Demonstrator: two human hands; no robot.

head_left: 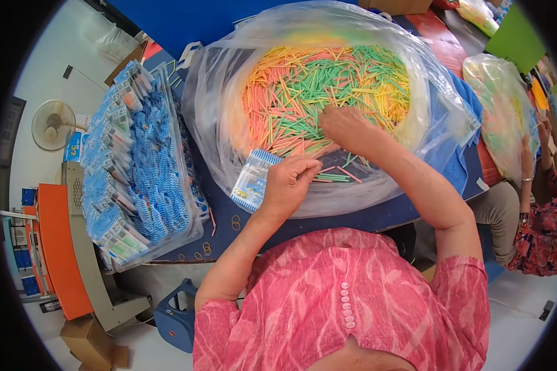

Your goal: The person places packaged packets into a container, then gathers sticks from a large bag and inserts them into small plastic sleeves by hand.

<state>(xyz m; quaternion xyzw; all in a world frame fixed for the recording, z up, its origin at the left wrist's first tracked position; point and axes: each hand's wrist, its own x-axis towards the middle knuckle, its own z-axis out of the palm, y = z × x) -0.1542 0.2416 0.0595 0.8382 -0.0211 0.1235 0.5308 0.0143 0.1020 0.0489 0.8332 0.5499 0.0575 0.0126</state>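
Observation:
Many thin pink, green, yellow and orange sticks (303, 80) fill a large clear plastic bag (216, 93) with its mouth spread wide. My right hand (346, 128) reaches over the heap, fingers bent down into the sticks; whether it holds any is hidden. At the near edge of the bag my left hand (291, 179) has its fingers closed around something I cannot make out. Beside that hand lies a blue-and-white printed packet (252, 183), its right edge against the fingers. A few green and pink sticks (333, 178) lie just right of my left hand.
On the left, a clear bin (195, 230) holds many blue-striped packets (155, 167). Rubber bands (236, 222) lie on the dark table (254, 232) near its front edge. A blue cloth (455, 167) and another filled bag (492, 117) are at right, beside a seated person (541, 235).

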